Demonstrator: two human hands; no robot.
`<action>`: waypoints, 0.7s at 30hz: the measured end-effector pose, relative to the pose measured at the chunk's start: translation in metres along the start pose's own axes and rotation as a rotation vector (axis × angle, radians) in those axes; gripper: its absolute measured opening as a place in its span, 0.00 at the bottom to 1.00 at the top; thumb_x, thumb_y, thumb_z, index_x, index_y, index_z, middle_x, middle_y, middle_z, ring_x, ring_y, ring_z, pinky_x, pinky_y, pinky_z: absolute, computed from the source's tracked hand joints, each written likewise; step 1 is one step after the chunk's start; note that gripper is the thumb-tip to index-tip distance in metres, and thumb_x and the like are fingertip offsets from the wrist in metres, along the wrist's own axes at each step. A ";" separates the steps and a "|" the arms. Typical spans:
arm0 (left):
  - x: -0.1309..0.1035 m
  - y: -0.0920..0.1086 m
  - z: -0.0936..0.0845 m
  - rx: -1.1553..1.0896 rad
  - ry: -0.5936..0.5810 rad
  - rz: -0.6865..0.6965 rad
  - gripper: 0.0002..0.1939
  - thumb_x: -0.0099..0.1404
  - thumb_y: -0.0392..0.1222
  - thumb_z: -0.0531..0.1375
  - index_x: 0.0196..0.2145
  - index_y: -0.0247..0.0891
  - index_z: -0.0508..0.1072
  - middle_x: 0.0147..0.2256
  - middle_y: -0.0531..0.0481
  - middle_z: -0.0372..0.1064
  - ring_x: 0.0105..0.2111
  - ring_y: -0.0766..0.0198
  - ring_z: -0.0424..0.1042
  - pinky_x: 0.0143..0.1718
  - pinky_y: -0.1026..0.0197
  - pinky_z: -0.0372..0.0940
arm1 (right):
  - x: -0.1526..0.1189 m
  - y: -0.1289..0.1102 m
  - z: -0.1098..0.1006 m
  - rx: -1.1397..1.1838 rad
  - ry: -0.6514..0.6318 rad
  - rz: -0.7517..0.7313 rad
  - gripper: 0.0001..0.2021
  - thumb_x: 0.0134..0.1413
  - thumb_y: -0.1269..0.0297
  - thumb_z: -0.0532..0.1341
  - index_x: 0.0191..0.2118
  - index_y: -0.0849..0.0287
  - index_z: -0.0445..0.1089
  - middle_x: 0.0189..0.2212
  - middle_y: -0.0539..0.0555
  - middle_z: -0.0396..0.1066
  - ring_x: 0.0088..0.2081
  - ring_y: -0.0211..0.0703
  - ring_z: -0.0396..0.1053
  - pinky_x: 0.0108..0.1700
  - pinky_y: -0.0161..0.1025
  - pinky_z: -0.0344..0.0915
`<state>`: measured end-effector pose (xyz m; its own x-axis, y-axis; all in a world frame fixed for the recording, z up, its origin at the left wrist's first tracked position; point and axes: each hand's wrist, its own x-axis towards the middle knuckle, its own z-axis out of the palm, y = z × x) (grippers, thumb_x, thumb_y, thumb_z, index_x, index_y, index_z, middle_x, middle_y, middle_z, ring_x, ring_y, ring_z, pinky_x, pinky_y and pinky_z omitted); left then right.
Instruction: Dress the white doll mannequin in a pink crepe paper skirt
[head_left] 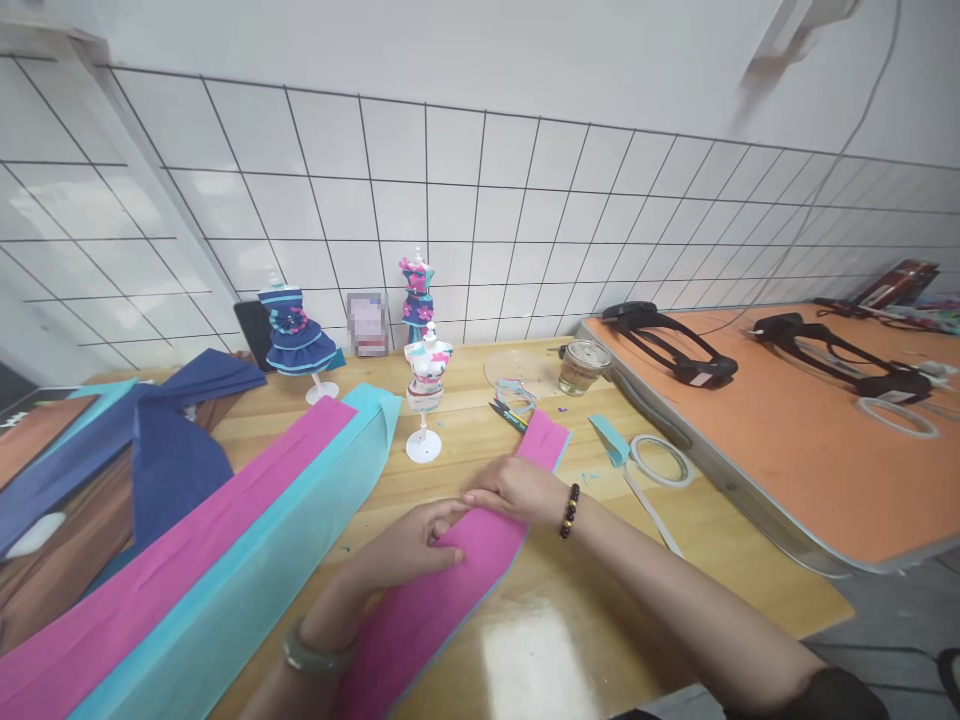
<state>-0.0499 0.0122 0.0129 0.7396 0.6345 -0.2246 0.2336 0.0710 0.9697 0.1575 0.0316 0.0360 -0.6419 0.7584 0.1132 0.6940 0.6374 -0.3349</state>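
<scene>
A strip of pink crepe paper [484,552] with a light blue edge slants across the wooden table in front of me. My left hand [411,545] grips its left edge, thumb lying on top and the other fingers curled at the border. Close beside it, my right hand [520,488] pinches the same edge with bent fingers; its fingertips almost meet those of the left. A small white dress form [424,388] wrapped in white and coloured bits stands just beyond. Scissors [508,415] lie past the strip's far end, partly covered by it.
Long pink and turquoise crepe paper [292,540] and navy pieces [176,440] spread over the left. Two dressed forms, one in a blue dress [296,335], stand at the back. A glass [583,368], a tape roll [661,460] and an orange table [810,450] are rightward.
</scene>
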 end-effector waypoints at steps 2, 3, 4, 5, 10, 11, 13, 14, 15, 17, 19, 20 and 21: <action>-0.001 -0.001 -0.003 -0.004 -0.009 0.009 0.32 0.54 0.43 0.61 0.57 0.41 0.61 0.40 0.49 0.69 0.28 0.69 0.61 0.28 0.66 0.58 | -0.003 0.004 -0.003 -0.063 -0.019 -0.016 0.25 0.62 0.50 0.45 0.27 0.58 0.73 0.24 0.53 0.74 0.25 0.36 0.68 0.28 0.32 0.55; -0.001 -0.001 -0.005 -0.017 -0.026 0.009 0.32 0.54 0.43 0.62 0.57 0.41 0.60 0.42 0.49 0.69 0.29 0.68 0.63 0.29 0.66 0.59 | -0.006 0.007 -0.006 -0.102 -0.022 -0.014 0.25 0.62 0.51 0.44 0.28 0.58 0.72 0.25 0.54 0.74 0.25 0.37 0.68 0.28 0.32 0.54; -0.002 -0.001 -0.006 -0.034 -0.040 0.007 0.33 0.54 0.44 0.62 0.57 0.41 0.59 0.43 0.48 0.69 0.31 0.67 0.64 0.30 0.65 0.60 | -0.008 0.010 -0.009 -0.139 -0.016 -0.001 0.26 0.63 0.51 0.43 0.27 0.59 0.72 0.24 0.55 0.74 0.25 0.37 0.68 0.27 0.33 0.54; -0.003 -0.002 -0.008 -0.046 -0.051 0.001 0.34 0.54 0.44 0.62 0.57 0.41 0.59 0.45 0.47 0.68 0.33 0.66 0.65 0.32 0.65 0.61 | -0.011 0.012 -0.014 -0.176 -0.007 0.016 0.27 0.63 0.51 0.43 0.27 0.60 0.72 0.24 0.56 0.74 0.25 0.38 0.68 0.27 0.33 0.53; -0.007 -0.001 -0.017 -0.023 -0.030 -0.031 0.32 0.53 0.45 0.63 0.55 0.43 0.61 0.55 0.48 0.61 0.47 0.58 0.66 0.43 0.60 0.63 | -0.034 0.026 -0.040 -0.326 0.050 0.117 0.28 0.63 0.50 0.41 0.24 0.60 0.69 0.22 0.57 0.72 0.24 0.39 0.67 0.26 0.35 0.51; -0.007 0.000 -0.019 -0.020 -0.020 -0.026 0.31 0.53 0.44 0.63 0.55 0.43 0.62 0.56 0.48 0.60 0.49 0.57 0.65 0.46 0.59 0.62 | -0.039 0.028 -0.046 -0.346 0.065 0.138 0.28 0.63 0.50 0.41 0.25 0.60 0.69 0.22 0.56 0.72 0.24 0.40 0.67 0.26 0.35 0.51; -0.007 0.001 -0.021 -0.002 0.024 -0.010 0.30 0.53 0.43 0.63 0.54 0.43 0.64 0.57 0.48 0.59 0.54 0.56 0.61 0.52 0.57 0.59 | -0.050 0.031 -0.056 -0.380 0.100 0.178 0.27 0.63 0.51 0.42 0.24 0.60 0.68 0.21 0.56 0.71 0.23 0.40 0.67 0.26 0.35 0.50; -0.007 0.002 -0.021 0.019 0.059 -0.009 0.29 0.52 0.43 0.64 0.53 0.42 0.65 0.57 0.48 0.59 0.55 0.55 0.60 0.54 0.56 0.56 | -0.055 0.032 -0.061 -0.402 0.116 0.195 0.27 0.63 0.52 0.42 0.24 0.60 0.68 0.21 0.56 0.70 0.23 0.40 0.66 0.25 0.36 0.49; -0.007 0.002 -0.022 0.046 0.105 -0.012 0.29 0.51 0.43 0.64 0.52 0.42 0.66 0.57 0.48 0.60 0.56 0.55 0.59 0.55 0.56 0.55 | -0.060 0.032 -0.065 -0.429 0.132 0.214 0.26 0.63 0.52 0.42 0.23 0.60 0.67 0.20 0.56 0.70 0.22 0.40 0.66 0.25 0.36 0.48; -0.006 0.002 -0.023 0.080 0.205 -0.025 0.29 0.50 0.44 0.65 0.51 0.42 0.67 0.56 0.48 0.61 0.56 0.54 0.59 0.56 0.54 0.54 | -0.070 0.033 -0.072 -0.485 0.154 0.248 0.26 0.63 0.52 0.42 0.21 0.59 0.65 0.18 0.55 0.69 0.20 0.39 0.64 0.24 0.36 0.48; -0.004 0.000 -0.024 0.044 0.284 -0.040 0.30 0.50 0.45 0.64 0.52 0.41 0.66 0.56 0.47 0.61 0.55 0.53 0.60 0.55 0.54 0.57 | -0.079 0.033 -0.077 -0.515 0.161 0.272 0.26 0.63 0.52 0.43 0.21 0.59 0.64 0.17 0.54 0.67 0.20 0.39 0.64 0.24 0.36 0.48; -0.003 -0.002 -0.024 0.012 0.320 -0.041 0.31 0.50 0.45 0.64 0.53 0.41 0.66 0.56 0.47 0.60 0.55 0.53 0.59 0.54 0.54 0.58 | -0.084 0.033 -0.079 -0.510 0.160 0.279 0.25 0.63 0.52 0.42 0.21 0.59 0.64 0.17 0.54 0.67 0.20 0.40 0.65 0.25 0.36 0.49; -0.002 -0.004 -0.025 -0.022 0.357 -0.038 0.31 0.50 0.46 0.64 0.52 0.41 0.66 0.56 0.47 0.60 0.56 0.53 0.58 0.54 0.55 0.59 | -0.088 0.033 -0.080 -0.497 0.160 0.285 0.25 0.63 0.52 0.42 0.22 0.58 0.64 0.17 0.54 0.68 0.21 0.40 0.65 0.25 0.36 0.50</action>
<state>-0.0679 0.0294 0.0120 0.4628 0.8595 -0.2170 0.2403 0.1140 0.9640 0.2632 -0.0033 0.0900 -0.3773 0.8957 0.2353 0.9261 0.3635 0.1012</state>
